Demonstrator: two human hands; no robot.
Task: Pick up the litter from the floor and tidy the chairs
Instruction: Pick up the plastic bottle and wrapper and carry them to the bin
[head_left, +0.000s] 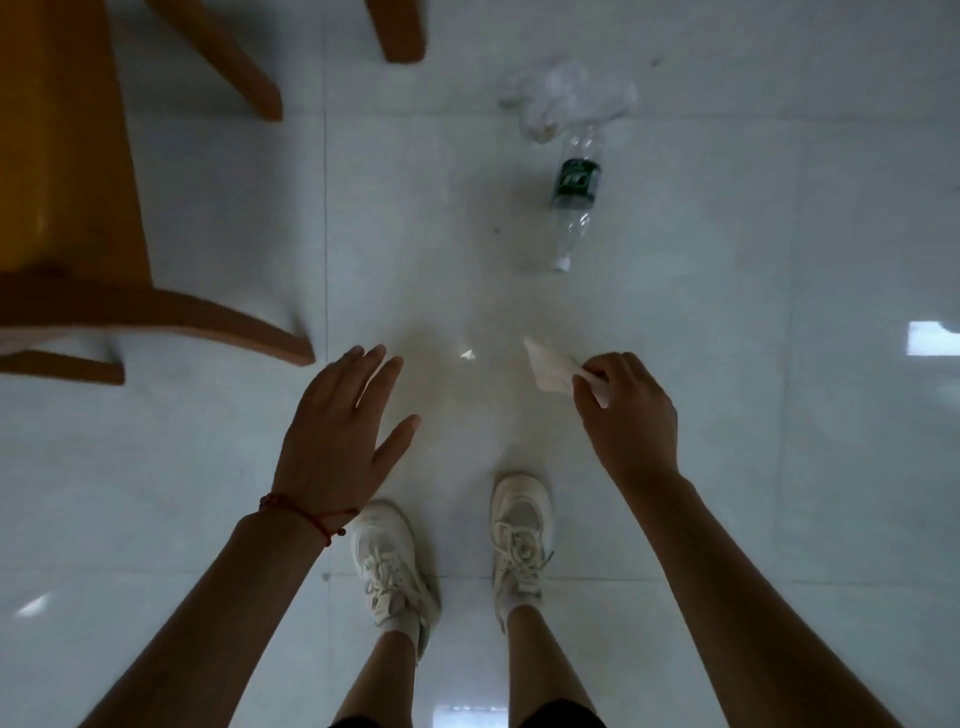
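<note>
Right hand (631, 410) pinching a white paper scrap (548, 366), left hand (337, 436) flat and spread, holding nothing, plastic bottle (573, 197) lying on the floor (779, 260)

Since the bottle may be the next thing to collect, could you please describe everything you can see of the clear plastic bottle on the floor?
The clear plastic bottle with a dark green label lies on its side on the pale tiled floor, white cap end pointing toward the person. It looks empty and somewhat crumpled. Its far end sits close against a crumpled clear plastic bag; whether they touch is unclear. Neither hand touches it.
</note>
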